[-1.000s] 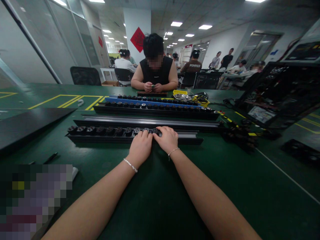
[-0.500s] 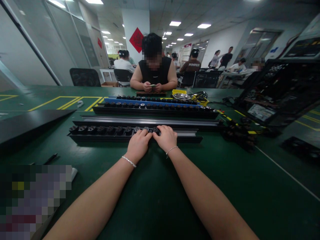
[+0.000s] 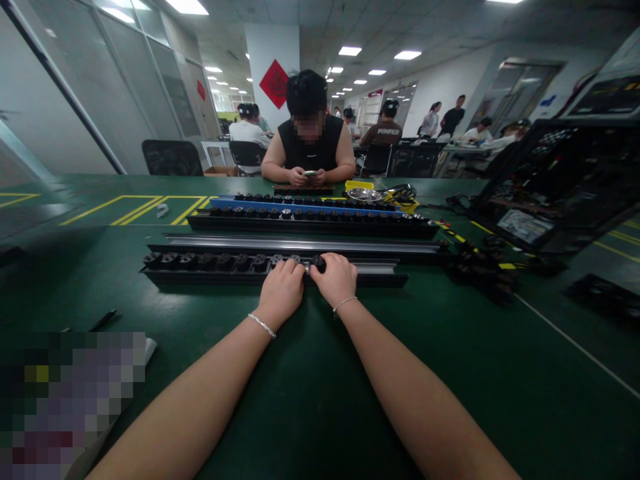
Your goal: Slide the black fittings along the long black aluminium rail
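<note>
A black rail lies crosswise before me, with a row of black round notched parts seated along its left and middle. My left hand is closed over the rail's front edge, its fingertips beside the last parts of that row; what they grip is partly hidden. Just to the right, my right hand pinches a black round part between thumb and fingers, over the rail. A narrow gap with a light metallic strip shows between the two hands. The rail's right end carries no round parts.
Behind lie another bare rail, a filled rail and a blue strip. Loose black parts are heaped at right, near an open black case. A person sits opposite, holding a phone-like object. A pen lies left.
My right hand and its round part have shifted slightly right, widening the gap between my hands. The dark sloping panel at far left has mostly left the view.
</note>
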